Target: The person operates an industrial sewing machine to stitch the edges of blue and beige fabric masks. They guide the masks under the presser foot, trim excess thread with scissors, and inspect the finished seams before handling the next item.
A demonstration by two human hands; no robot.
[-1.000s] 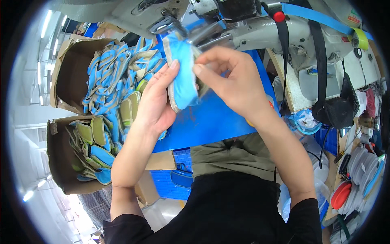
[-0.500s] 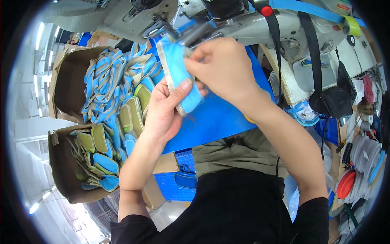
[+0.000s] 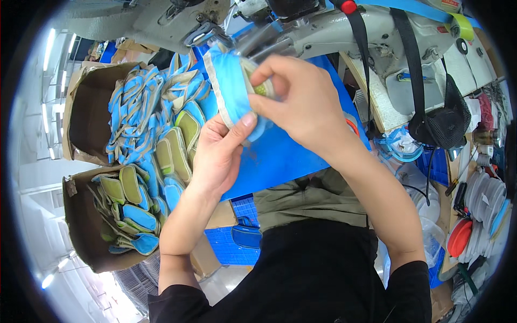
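Above the blue work surface (image 3: 280, 156) I hold a blue fabric piece (image 3: 229, 81) with beige edging along its left side. My left hand (image 3: 215, 156) is closed on its lower end, thumb pressed on the blue face, the other fingers mostly hidden behind. My right hand (image 3: 304, 105) pinches its right edge between thumb and forefinger. Pale edging and a bit of green textured material show there, partly covered by my fingers. The lower tip of the piece is blurred.
At left, blue strips with beige edging (image 3: 132, 118) spill from an upper cardboard box (image 3: 81, 129). A lower cardboard box (image 3: 81, 226) holds green and blue pads (image 3: 140, 215). A grey sewing machine (image 3: 328, 40) stands beyond my hands. Black straps (image 3: 412, 59) hang at right.
My right hand has shifted slightly down and turned the right edge of the piece, so green textured material now shows. My left hand keeps its grip in nearly the same place.
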